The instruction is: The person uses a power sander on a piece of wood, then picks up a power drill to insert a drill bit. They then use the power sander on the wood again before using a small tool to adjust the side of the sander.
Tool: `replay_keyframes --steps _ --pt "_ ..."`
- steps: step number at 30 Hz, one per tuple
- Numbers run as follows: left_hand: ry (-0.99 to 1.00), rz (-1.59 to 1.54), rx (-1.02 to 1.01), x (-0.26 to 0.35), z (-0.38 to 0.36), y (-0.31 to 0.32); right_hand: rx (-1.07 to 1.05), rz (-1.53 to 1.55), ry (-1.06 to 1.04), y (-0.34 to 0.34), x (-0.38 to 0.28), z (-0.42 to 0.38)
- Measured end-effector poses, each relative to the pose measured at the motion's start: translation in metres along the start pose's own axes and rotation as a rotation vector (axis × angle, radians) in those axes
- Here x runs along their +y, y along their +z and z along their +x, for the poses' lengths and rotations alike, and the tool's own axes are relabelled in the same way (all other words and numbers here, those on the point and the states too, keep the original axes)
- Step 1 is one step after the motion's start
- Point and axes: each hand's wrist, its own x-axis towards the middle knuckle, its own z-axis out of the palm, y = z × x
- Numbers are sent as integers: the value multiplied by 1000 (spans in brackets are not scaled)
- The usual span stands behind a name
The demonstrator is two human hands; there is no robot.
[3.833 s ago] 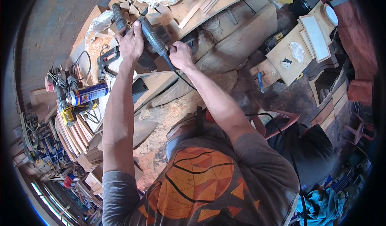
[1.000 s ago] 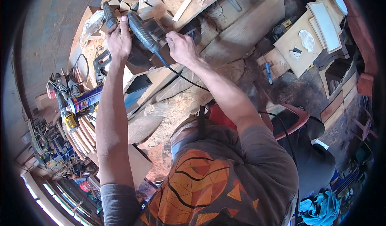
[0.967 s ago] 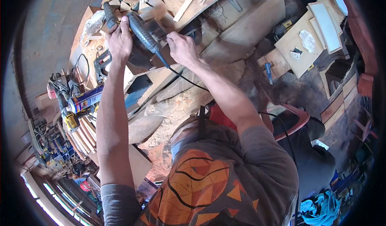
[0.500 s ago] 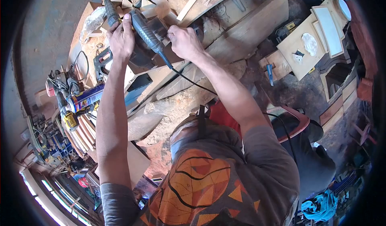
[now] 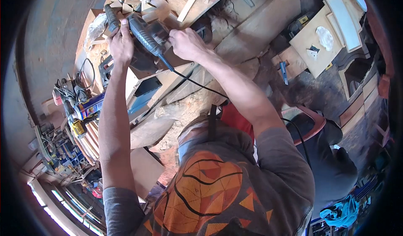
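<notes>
A dark grey corded power tool (image 5: 145, 39) with a ribbed body, resembling an angle grinder, lies across the cluttered bench top. From its lower end a black cord (image 5: 197, 83) runs toward my right forearm. My left hand (image 5: 121, 48) is closed around the lower part of a dark ribbed handle (image 5: 112, 18) beside the tool's body, thumb pointing up. On the other side, my right hand (image 5: 187, 44) has its fingers curled together next to a dark boxy part (image 5: 158, 29). Whatever its fingertips pinch is hidden.
Wood offcuts and a plastic bag (image 5: 95, 28) surround the tool. At left are a blue spray can (image 5: 90, 106), a yellow tool (image 5: 77, 127) and stacked wood strips. A blue clamp (image 5: 283, 72) and a board (image 5: 319, 55) lie at right. A chair (image 5: 308, 122) stands behind my right arm.
Both hands and the power tool have shifted slightly left. The tool's body has turned a little, and the camera view has moved slightly. Both hands stay closed.
</notes>
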Motion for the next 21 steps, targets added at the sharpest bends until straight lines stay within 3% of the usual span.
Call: replay_keyframes --steps 4,10,12,14,21 --pt "-14 -3 14 -2 1 1 -39 1 93 24 9 -7" --pt "14 24 51 0 2 0 195 191 92 39 11 -11" --pt "154 -40 174 11 -7 0 259 210 82 47 8 -14" --pt "116 -45 132 14 -9 -4 353 269 167 55 2 -18" --pt "92 -45 121 9 -6 -1 306 325 248 61 -13 -25"
